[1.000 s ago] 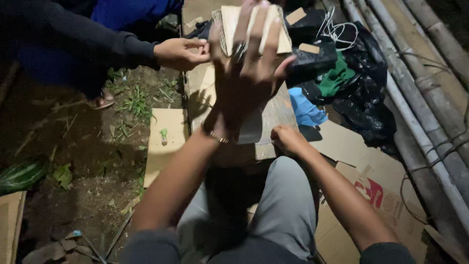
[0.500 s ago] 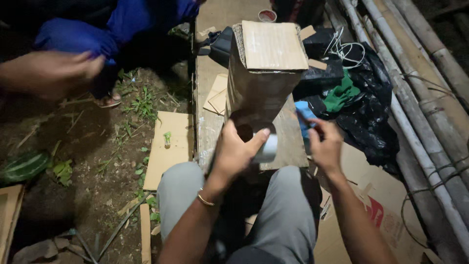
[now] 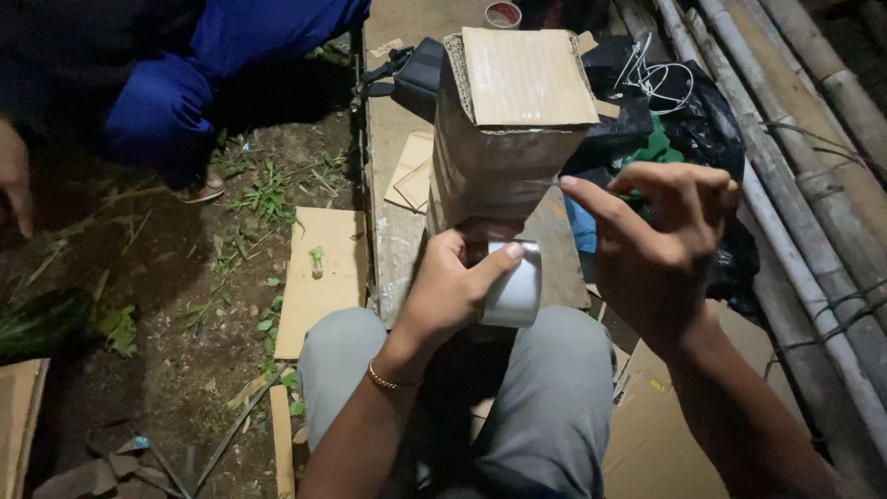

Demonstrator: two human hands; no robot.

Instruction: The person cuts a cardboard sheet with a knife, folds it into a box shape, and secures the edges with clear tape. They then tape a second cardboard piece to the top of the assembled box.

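The left hand [image 3: 451,288] grips a roll of clear tape [image 3: 511,285], thumb laid across its face, held just above the knees and directly below the cardboard box [image 3: 504,129]. The box stands upright, long axis vertical, its foot touching the roll. The right hand [image 3: 654,242] hovers to the right of the box, fingers curled narrow, seemingly pinching the tape's free end drawn from the roll; the strip itself is barely discernible. Bamboo poles [image 3: 795,111] lie further right

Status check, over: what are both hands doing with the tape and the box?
Left hand grips white tape roll at base of upright brown cardboard box. Right hand pinches out the clear tape strip. Black bag and cables beside box, not blocking.
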